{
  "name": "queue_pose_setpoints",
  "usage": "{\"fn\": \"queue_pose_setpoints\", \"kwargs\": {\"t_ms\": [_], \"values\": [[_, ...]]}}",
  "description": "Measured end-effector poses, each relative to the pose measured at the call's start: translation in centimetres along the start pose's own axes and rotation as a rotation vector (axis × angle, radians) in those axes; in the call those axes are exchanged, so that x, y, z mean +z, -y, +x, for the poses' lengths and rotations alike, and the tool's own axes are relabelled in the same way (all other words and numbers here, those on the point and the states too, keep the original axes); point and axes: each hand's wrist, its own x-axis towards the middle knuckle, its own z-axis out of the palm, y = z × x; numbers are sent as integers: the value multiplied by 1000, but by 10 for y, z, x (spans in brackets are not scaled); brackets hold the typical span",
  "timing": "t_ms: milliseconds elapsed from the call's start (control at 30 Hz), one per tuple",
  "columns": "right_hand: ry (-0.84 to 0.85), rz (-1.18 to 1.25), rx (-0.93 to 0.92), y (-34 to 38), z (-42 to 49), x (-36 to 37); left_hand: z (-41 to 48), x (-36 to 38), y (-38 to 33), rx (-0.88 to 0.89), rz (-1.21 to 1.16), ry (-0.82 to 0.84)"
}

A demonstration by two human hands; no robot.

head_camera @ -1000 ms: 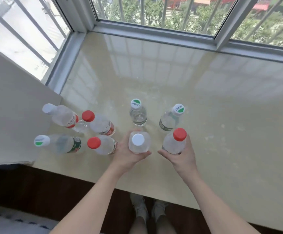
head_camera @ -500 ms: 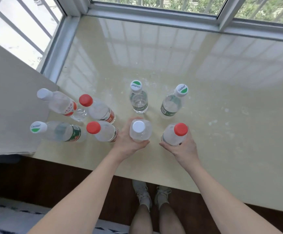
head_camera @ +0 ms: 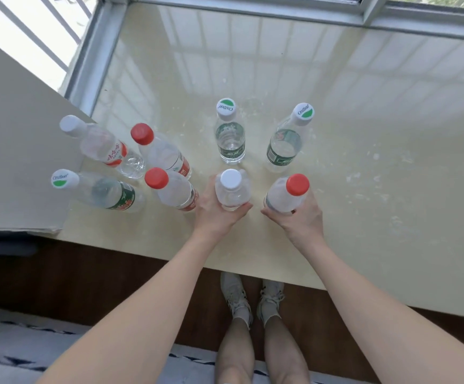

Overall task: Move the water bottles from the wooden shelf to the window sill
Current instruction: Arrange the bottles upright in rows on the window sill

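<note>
Several clear water bottles stand upright on the cream window sill (head_camera: 363, 151). My left hand (head_camera: 214, 214) is wrapped around a white-capped bottle (head_camera: 232, 189) near the sill's front edge. My right hand (head_camera: 298, 220) grips a red-capped bottle (head_camera: 287, 194) beside it. Behind them stand two green-labelled bottles (head_camera: 229, 134) (head_camera: 287, 139). To the left is a group of four: a white-capped bottle (head_camera: 100, 145), two red-capped bottles (head_camera: 161, 151) (head_camera: 172, 188) and a green-labelled one (head_camera: 100, 191). No wooden shelf is in view.
A grey window frame (head_camera: 92, 56) runs along the sill's left and far sides. A pale wall panel (head_camera: 11, 151) juts in at the left, beside the four bottles. The sill stretches wide to the right. Below are a dark floor, my shoes (head_camera: 253, 297) and a patterned rug (head_camera: 17, 342).
The view has tilted downward, so the window has slid out of the top. Both hands stay around their bottles at the same spot on the sill; the other bottles have not moved.
</note>
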Motion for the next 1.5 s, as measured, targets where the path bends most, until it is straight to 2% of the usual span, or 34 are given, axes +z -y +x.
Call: {"fn": "queue_pose_setpoints", "kwargs": {"t_ms": [267,467,667,1067,1267,1500], "values": [[72,12,43,-8,-5,-7,-9,-8,11,-49,24,47],[111,-108,5,24,-30,-56,-53,-42,-10,-58,268,102],[125,-210,-49,63,-56,-86,-96,-75,-36,15,349,70],[104,-243,-76,85,-37,-56,-47,-52,-78,41,227,-91],[101,-255,-54,79,-28,-47,-30,-51,-81,48,270,-69],[108,-270,-35,71,-20,-49,-24,-58,-78,88,245,40]]}}
